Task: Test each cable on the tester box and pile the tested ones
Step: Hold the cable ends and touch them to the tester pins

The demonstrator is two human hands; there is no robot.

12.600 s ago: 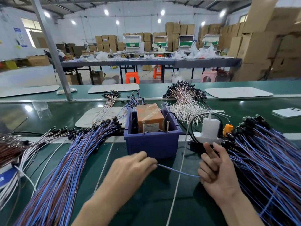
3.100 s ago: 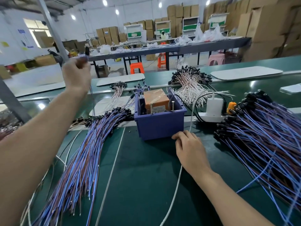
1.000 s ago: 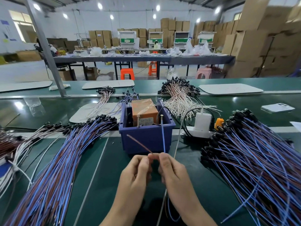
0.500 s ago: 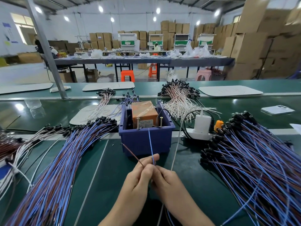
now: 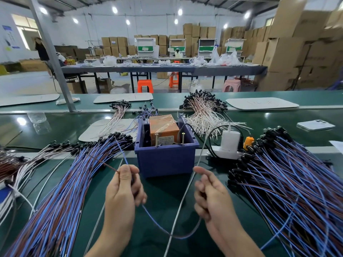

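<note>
Pinching the cable (image 5: 154, 221) by its ends, the left hand (image 5: 124, 184) sits left of the tester box (image 5: 165, 160); whether the curled right hand (image 5: 209, 195) holds it is unclear. Probably piling: lay it parallel on the lower-left pile (image 5: 61, 191).

White phone (image 5: 315, 125) on green belt (image 5: 259, 119), 2 orange stools (image 5: 145, 85), stacked cardboard boxes (image 5: 289, 51) behind.
</note>
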